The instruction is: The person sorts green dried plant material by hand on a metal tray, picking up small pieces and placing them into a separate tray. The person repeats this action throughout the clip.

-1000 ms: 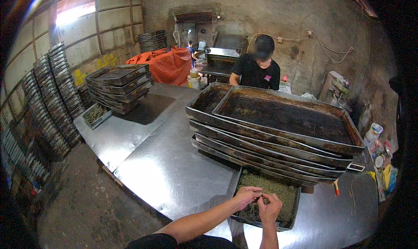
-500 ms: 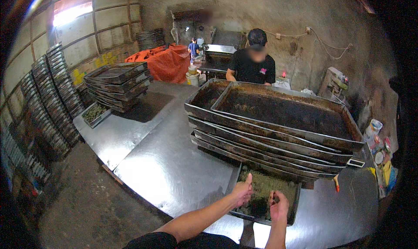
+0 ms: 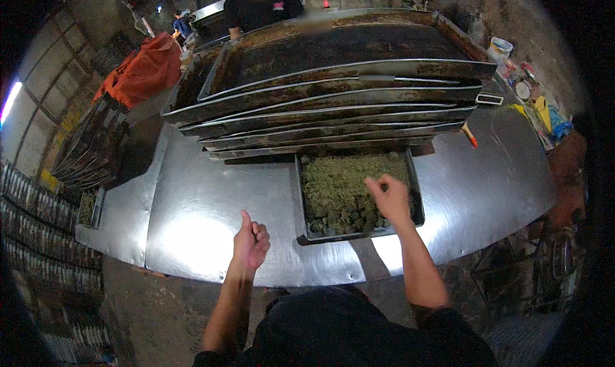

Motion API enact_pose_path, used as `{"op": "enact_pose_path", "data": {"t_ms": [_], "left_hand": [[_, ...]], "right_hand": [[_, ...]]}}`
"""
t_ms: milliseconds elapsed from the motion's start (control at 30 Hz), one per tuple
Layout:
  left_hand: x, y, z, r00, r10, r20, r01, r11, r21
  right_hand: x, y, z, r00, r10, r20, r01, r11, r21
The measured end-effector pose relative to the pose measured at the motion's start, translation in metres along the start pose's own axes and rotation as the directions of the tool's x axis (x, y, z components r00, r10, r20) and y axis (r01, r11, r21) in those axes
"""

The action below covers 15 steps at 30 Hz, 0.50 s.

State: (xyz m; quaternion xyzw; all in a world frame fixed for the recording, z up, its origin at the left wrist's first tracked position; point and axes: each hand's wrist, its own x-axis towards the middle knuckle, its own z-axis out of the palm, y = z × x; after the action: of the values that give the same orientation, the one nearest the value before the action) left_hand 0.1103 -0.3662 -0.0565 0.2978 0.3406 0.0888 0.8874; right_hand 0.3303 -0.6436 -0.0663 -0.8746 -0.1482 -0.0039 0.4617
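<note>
A dark rectangular metal tray [image 3: 419,194] sits in front of me on the sheet-metal table [image 3: 211,194]. Greenish, crumbly lumps [image 3: 339,181] fill it, with darker round lumps along the near side. Above the tray's right half is my right hand [image 3: 391,199], its fingers bent and thumb drawn in toward them; whatever they hold, if anything, is hidden. My left hand [image 3: 252,242] hovers over the table left of the tray. Its thumb points up and its fingers are curled, so anything inside them cannot be seen.
Behind the tray rises a stack of large dark baking trays [image 3: 333,104]. A person [image 3: 262,8] in black stands beyond it. A red-handled brush [image 3: 471,135] and a small framed device [image 3: 489,99] lie right. An orange cover [image 3: 144,72] and tray stacks [image 3: 83,149] are left.
My view has tilted down and turned right. My left hand has left the tray and moved left over the bare table. My right hand remains over the tray, farther in.
</note>
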Motion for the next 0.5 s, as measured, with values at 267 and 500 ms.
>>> {"op": "enact_pose_path", "data": {"t_ms": [267,500], "left_hand": [[-0.001,-0.026,0.01,0.991,-0.133,0.011,0.131,0.985,0.113],[-0.012,-0.018,0.008,0.989,-0.086,0.12,0.062,0.979,0.194]], "right_hand": [[0.022,-0.024,0.059,0.839,-0.001,0.544,0.324,0.805,-0.497],[0.033,0.004,0.07,0.827,-0.009,0.562,0.275,0.879,-0.39]]}}
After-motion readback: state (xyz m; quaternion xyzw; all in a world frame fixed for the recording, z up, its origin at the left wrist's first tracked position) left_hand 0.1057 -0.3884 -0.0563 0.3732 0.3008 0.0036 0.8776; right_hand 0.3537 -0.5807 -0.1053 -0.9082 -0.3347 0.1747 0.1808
